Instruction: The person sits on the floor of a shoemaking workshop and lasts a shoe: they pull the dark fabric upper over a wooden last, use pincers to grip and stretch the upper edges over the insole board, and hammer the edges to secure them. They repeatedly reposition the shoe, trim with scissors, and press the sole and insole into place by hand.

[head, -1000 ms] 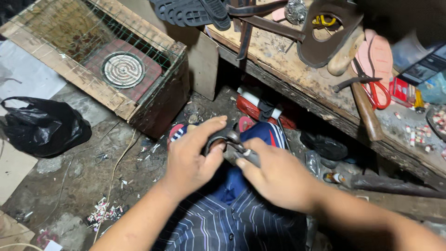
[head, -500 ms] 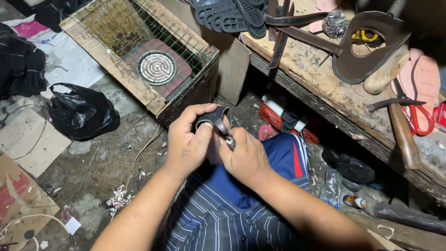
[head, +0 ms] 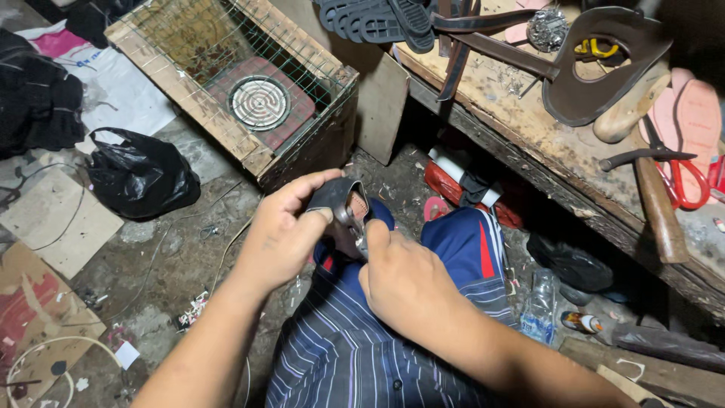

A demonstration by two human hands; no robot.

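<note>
The left hand [head: 283,234] is closed around a small dark shoe piece [head: 337,200], thumb on top of it. The right hand [head: 408,291] grips a metal tool [head: 355,230] (mostly hidden by the fingers) and presses it on the piece from below. Just behind the grip stands a wooden crate [head: 249,155]; to the right is a workbench [head: 544,143].

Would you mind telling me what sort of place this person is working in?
Most likely a small shoemaker's or sandal repair workshop: dark shoe soles stacked on a worn wooden workbench, a hammer and red-handled scissors lying there, and both hands working a small dark leather piece.
</note>
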